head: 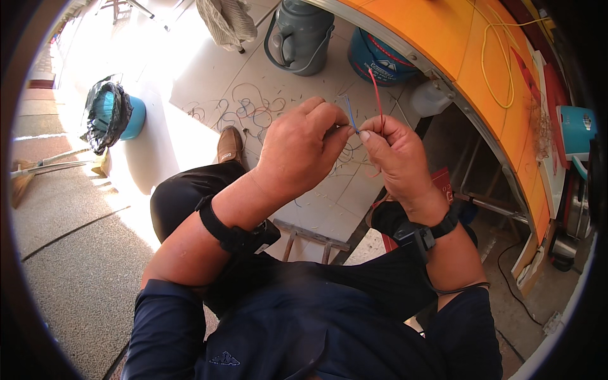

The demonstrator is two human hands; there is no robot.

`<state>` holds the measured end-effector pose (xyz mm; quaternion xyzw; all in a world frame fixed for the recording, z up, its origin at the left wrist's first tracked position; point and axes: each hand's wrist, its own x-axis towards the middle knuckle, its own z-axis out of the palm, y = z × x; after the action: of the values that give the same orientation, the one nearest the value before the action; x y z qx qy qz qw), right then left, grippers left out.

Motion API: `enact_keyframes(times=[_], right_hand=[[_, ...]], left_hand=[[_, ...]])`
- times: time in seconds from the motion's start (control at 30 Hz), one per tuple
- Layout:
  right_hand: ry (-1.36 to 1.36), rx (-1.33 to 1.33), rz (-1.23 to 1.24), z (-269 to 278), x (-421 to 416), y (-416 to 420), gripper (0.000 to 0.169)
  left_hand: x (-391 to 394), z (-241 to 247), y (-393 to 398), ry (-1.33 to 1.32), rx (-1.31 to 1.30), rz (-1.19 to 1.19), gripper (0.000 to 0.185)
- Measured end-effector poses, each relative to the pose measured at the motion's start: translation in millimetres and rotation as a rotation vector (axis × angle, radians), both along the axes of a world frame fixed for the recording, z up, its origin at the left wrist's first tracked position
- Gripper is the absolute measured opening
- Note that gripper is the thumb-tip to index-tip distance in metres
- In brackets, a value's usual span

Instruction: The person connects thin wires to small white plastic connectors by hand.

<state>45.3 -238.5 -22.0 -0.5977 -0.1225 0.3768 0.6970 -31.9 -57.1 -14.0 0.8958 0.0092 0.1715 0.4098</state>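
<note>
My left hand point(301, 147) and my right hand point(401, 161) meet in front of me, raised above the tiled floor, fingertips almost touching. Between both thumbs and forefingers a thin blue wire point(350, 111) is pinched, its upper ends splayed upward and to the left. A red wire point(377, 92) rises from my right fingers, and part of it shows again below the hand. Where the wires run inside the curled fingers is hidden. Each wrist wears a black strap with a small device.
Tangled loose wires point(249, 107) lie on the floor beyond my shoe point(230, 145). An orange tabletop point(427, 28) curves along the right, with a yellow wire point(483, 71) on it. Far off stand a grey jug point(308, 47) and a blue bucket point(380, 59). A bag-lined bin point(135, 118) is left.
</note>
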Motion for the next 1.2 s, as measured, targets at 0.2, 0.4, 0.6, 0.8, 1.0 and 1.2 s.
enact_keyframes(times=[0.2,0.4,0.6,0.8,1.0,1.2], right_hand=[[-0.054,-0.008,-0.033,-6,-5,5,0.008],[-0.119,-0.071,-0.066,-11,-6,5,0.007],[-0.282,-0.158,-0.070,-11,-9,6,0.005],[-0.407,-0.217,-0.062,-10,-10,6,0.005],[-0.516,-0.267,-0.105,-6,-11,10,0.006],[-0.563,-0.282,-0.132,-10,-14,12,0.004]], left_hand=[[-3,-2,-3,0.083,-0.162,-0.018,0.010],[-3,-4,-2,0.077,-0.070,-0.066,0.010],[-3,-4,-1,0.061,-0.012,-0.072,0.010],[-2,-7,-2,0.052,-0.002,-0.079,0.010],[-3,-10,-7,0.066,-0.015,-0.049,0.008],[-4,-11,-12,0.102,-0.017,-0.021,0.007]])
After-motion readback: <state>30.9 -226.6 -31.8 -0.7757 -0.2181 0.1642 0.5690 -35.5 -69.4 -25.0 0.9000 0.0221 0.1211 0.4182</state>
